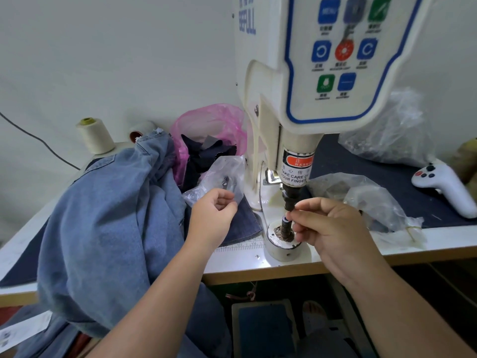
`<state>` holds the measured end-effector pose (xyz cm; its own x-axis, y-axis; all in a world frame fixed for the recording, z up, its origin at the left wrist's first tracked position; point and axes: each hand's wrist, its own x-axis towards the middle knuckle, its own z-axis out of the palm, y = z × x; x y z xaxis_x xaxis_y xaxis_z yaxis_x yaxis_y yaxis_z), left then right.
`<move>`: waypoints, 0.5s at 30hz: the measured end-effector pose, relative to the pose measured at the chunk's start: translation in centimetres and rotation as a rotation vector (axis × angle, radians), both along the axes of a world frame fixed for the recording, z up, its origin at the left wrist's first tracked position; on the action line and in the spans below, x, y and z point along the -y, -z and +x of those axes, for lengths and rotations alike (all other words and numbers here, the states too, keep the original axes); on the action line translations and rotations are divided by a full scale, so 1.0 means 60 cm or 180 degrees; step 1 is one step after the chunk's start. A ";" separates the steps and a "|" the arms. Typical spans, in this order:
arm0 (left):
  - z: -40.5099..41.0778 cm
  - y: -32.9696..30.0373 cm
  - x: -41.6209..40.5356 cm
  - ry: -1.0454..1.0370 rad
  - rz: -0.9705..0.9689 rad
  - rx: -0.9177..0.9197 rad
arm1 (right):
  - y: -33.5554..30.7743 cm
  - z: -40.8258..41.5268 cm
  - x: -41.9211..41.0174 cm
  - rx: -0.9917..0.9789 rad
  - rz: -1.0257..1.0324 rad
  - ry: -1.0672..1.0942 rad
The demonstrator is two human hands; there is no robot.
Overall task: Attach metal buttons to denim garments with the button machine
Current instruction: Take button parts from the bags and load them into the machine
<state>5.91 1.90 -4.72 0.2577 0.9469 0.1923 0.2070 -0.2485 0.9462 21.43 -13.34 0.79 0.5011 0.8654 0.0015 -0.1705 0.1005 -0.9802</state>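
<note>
At nine o'clock of the scene a heap of pale denim garment (108, 215) lies on the tabletop (258, 264), spilling over its front edge, with two thread cones (95, 136) behind it at ten o'clock. Toward the centre, the left hand (211, 218) hovers over a clear plastic bag (219, 177), fingers loosely curled; whether they pinch anything I cannot tell. Just right of it stands the button machine (296, 99), its punch (290, 197) above the lower die (284, 228). At the punch's four o'clock, the right hand (333, 228) pinches a small part, likely a metal button (290, 211), at the punch tip. The step in hand looks like loading the machine. Next, the garment must come from nine o'clock onto the die, with fingers kept clear. At three o'clock lies a white controller (444, 187).
</note>
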 end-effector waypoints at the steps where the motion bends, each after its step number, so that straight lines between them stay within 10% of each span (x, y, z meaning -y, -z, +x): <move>1: 0.001 0.001 0.000 0.0005 0.0007 -0.0025 | 0.000 -0.001 0.000 -0.0110 0.0035 -0.0005; 15: 0.002 0.004 0.002 0.0011 0.0090 -0.0120 | 0.001 -0.013 -0.014 -0.0375 -0.0027 0.0175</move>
<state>6.05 1.77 -4.97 0.2684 0.9404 0.2090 0.2416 -0.2757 0.9304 20.66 -12.52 0.74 0.5441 0.8363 -0.0674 -0.2791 0.1047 -0.9545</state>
